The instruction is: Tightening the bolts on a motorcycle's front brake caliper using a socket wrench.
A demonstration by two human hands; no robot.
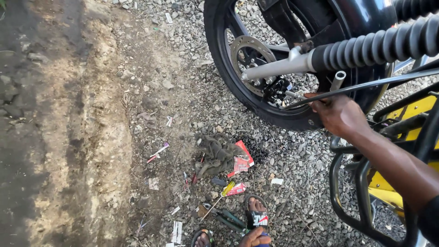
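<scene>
View from above onto a gravel roadside beside a motorbike. The person's right hand [340, 114] reaches in from the right edge, fingers closed in a pinch around a thin black cable [366, 86] that runs from the front wheel [219, 55] up toward the right. The hand sits just beside the tyre, near the brake disc [244, 45] and the silver fork leg [279, 67], whose upper part is covered by a ribbed black rubber sleeve [370, 48]. A black crash bar [361, 192] and a yellow body panel [411, 114] lie below the forearm.

At the bottom edge, the left hand [256, 238] shows only partly, resting near a foot in a black sandal [256, 215]; whether its fingers are spread or closed cannot be told. On the gravel [297, 160] between wheel and feet lie a dirty grey rag [217, 153], red wrappers [242, 160], a small screwdriver [219, 196] and pliers [228, 218]. A strip of bare dirt [68, 137] runs down the left side.
</scene>
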